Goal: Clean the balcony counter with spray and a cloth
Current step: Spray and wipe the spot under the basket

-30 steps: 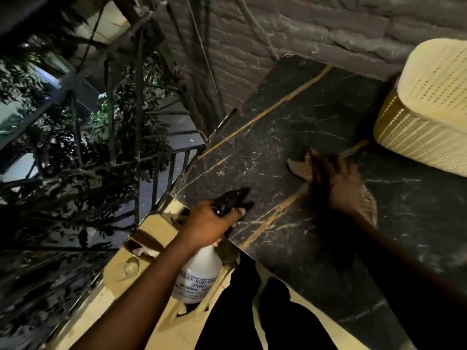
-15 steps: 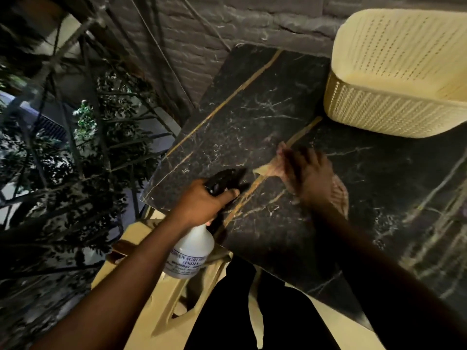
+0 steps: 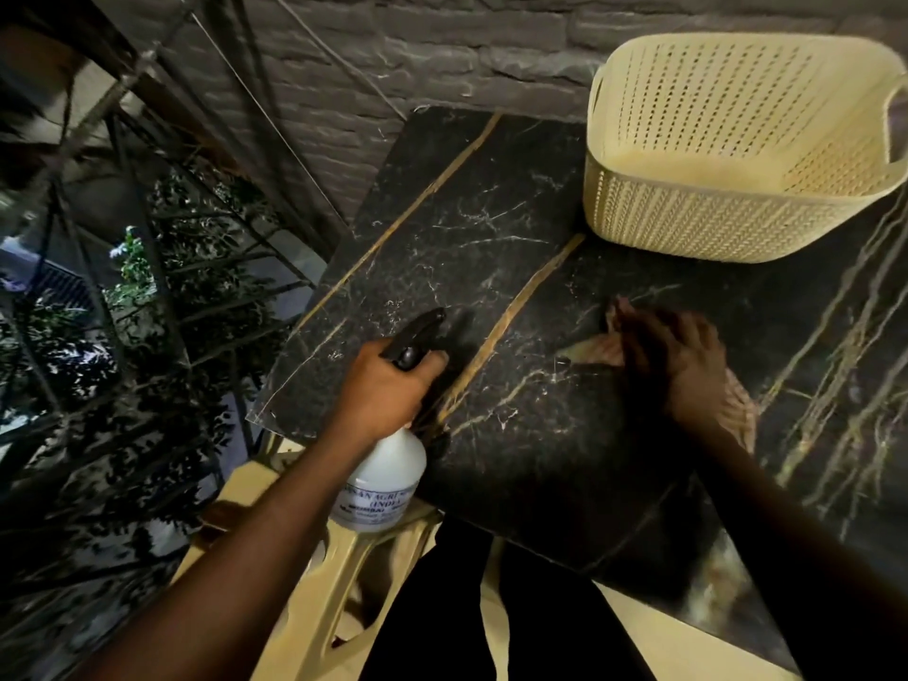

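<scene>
Gripping spray bottle (image 3: 381, 476) w/ left hand (image 3: 381, 385) fingers curled; right hand (image 3: 680, 368) fingers flat on cloth (image 3: 597, 349).

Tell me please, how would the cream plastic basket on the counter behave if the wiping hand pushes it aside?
The basket looks empty and its walls are perforated, so it is probably light. It would likely slide easily on the smooth marble counter. It is wide and low, so tipping seems unlikely, though a push high on the rim might tilt it.
</scene>
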The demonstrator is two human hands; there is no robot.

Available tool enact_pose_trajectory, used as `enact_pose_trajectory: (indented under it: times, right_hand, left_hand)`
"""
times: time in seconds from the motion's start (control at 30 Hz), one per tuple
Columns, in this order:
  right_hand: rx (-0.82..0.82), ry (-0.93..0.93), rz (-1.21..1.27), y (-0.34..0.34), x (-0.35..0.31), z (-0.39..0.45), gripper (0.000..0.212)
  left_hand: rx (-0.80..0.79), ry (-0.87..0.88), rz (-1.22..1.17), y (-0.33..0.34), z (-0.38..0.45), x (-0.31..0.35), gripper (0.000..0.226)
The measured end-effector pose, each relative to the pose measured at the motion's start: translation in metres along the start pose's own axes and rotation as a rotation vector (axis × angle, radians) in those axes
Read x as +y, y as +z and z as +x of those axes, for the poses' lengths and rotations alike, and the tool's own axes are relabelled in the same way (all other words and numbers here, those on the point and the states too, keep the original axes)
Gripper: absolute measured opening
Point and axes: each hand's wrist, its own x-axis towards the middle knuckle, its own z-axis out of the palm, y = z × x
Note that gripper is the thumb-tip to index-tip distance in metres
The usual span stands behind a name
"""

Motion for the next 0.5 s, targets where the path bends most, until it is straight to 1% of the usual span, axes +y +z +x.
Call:
enact_pose_trajectory:
  times: [0.07,0.1,0.13,0.17,0.23,0.33,0.37,0.43,0.5]
  right_hand:
    - [-0.013,0.184,0.020,0.022,-0.036,0.020,0.044]
    - [-0.060,0.188,0.029,0.034,-0.055,0.021,0.047]
    - [-0.130,0.124,0.022,0.044,-0.075,0.015,0.050]
    - [-0.205,0.009,0.013,0.053,-0.094,0.003,0.053]
    - [-0.349,-0.208,0.068,0.057,-0.120,-0.032,0.053]
    - [-0.496,-0.405,0.117,0.037,-0.112,-0.068,0.050]
    - [-0.509,-0.440,0.163,0.028,-0.102,-0.074,0.047]
    - [-0.530,-0.430,0.302,0.015,-0.083,-0.074,0.042]
    - [-0.482,-0.350,0.316,0.009,-0.078,-0.068,0.043]
  left_hand:
    - [0.001,0.035,-0.030,0.003,-0.001,0.005,0.020]
    - [0.008,0.060,-0.041,0.005,-0.001,0.006,0.016]
    - [0.014,0.097,-0.052,0.006,-0.001,0.009,0.014]
    - [0.015,0.140,-0.061,0.007,0.000,0.010,0.012]
    - [-0.010,0.231,-0.072,0.006,0.004,0.013,0.008]
    - [-0.028,0.317,-0.106,0.000,0.011,0.011,0.015]
    - [-0.017,0.349,-0.115,-0.001,0.012,0.010,0.014]
    - [0.000,0.384,-0.110,-0.003,0.011,0.013,0.003]
    - [0.028,0.388,-0.103,-0.003,0.009,0.015,0.015]
